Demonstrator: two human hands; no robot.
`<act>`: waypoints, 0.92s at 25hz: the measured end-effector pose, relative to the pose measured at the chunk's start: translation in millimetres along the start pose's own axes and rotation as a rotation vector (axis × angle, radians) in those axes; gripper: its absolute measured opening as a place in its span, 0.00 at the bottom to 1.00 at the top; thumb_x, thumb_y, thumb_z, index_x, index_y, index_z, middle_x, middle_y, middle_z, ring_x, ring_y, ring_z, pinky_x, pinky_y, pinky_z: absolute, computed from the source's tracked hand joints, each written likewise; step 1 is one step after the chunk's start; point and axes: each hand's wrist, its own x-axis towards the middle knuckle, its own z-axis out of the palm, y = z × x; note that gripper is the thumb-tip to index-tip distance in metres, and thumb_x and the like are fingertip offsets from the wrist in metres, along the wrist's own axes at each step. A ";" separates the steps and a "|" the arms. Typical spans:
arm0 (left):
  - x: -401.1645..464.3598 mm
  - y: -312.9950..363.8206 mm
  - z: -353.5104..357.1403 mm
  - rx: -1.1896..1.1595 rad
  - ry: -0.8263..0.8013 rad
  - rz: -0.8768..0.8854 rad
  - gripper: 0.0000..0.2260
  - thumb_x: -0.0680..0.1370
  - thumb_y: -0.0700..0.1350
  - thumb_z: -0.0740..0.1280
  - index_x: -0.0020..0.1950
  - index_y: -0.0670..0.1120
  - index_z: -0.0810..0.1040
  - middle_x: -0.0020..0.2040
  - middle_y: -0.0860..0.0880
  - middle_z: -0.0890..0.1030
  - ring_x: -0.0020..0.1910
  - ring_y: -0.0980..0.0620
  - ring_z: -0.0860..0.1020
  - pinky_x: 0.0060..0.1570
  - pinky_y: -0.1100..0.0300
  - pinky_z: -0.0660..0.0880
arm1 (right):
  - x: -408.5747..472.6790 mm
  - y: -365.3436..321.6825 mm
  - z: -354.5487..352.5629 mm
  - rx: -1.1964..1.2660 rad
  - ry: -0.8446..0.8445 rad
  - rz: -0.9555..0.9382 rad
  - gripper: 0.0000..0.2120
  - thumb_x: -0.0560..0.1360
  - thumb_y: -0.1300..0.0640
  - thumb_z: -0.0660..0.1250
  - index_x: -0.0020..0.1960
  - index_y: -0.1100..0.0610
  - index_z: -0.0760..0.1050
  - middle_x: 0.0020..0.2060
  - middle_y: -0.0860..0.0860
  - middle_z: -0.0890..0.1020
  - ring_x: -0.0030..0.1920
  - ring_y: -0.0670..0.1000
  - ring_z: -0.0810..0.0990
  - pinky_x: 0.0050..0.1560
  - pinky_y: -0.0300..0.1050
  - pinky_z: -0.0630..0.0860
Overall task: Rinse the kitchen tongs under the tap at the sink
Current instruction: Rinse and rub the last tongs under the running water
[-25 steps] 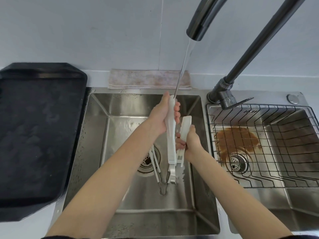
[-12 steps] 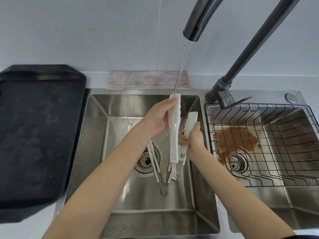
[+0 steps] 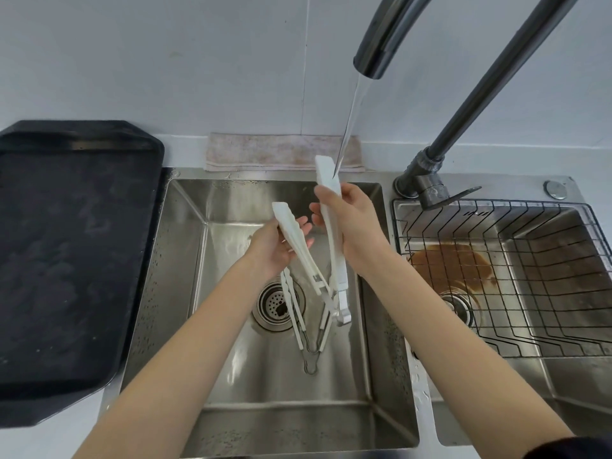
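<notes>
White kitchen tongs (image 3: pixel 338 260) are held over the left sink basin (image 3: pixel 185 293), spread in a V with the hinge pointing down. My left hand (image 3: pixel 273 248) grips the left arm of the tongs. My right hand (image 3: pixel 356 223) grips the right arm, whose tip reaches up into the water stream (image 3: pixel 347 127) falling from the dark tap spout (image 3: pixel 374 58). A second white pair of tongs (image 3: pixel 296 321) lies on the basin floor beside the drain (image 3: pixel 273 304).
A wire rack (image 3: pixel 496 276) sits in the right basin, above a brown stain near its drain. A large black tray (image 3: pixel 66 260) lies on the counter at the left. A folded cloth (image 3: pixel 275 150) rests behind the sink, and the tap base (image 3: pixel 422 180) stands between the basins.
The tongs have spread wider and shifted left. The left arm has left the stream with my left hand, and the right arm in my right hand is now under the water.
</notes>
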 end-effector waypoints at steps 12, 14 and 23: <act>-8.1 -21.8 -23.7 0.472 -0.009 0.106 0.32 0.75 0.30 0.60 0.71 0.57 0.58 0.49 0.45 0.75 0.44 0.50 0.80 0.37 0.54 0.81 | 9.7 34.8 -33.7 -0.590 0.022 -0.059 0.13 0.78 0.55 0.58 0.60 0.59 0.68 0.41 0.49 0.76 0.44 0.49 0.78 0.40 0.39 0.73; -7.5 -33.5 -37.6 0.578 0.024 0.113 0.31 0.76 0.32 0.61 0.72 0.56 0.57 0.52 0.43 0.75 0.45 0.50 0.79 0.40 0.53 0.81 | 8.1 55.5 -47.0 -0.629 0.015 0.052 0.13 0.79 0.55 0.56 0.61 0.60 0.68 0.41 0.49 0.77 0.50 0.53 0.81 0.48 0.45 0.77; -2.3 -95.7 -83.7 0.691 0.177 0.059 0.23 0.75 0.31 0.61 0.63 0.54 0.67 0.53 0.46 0.78 0.54 0.45 0.78 0.47 0.50 0.78 | -1.5 138.1 -57.4 -0.702 -0.005 0.359 0.21 0.81 0.58 0.51 0.71 0.64 0.57 0.60 0.63 0.76 0.48 0.52 0.77 0.44 0.43 0.73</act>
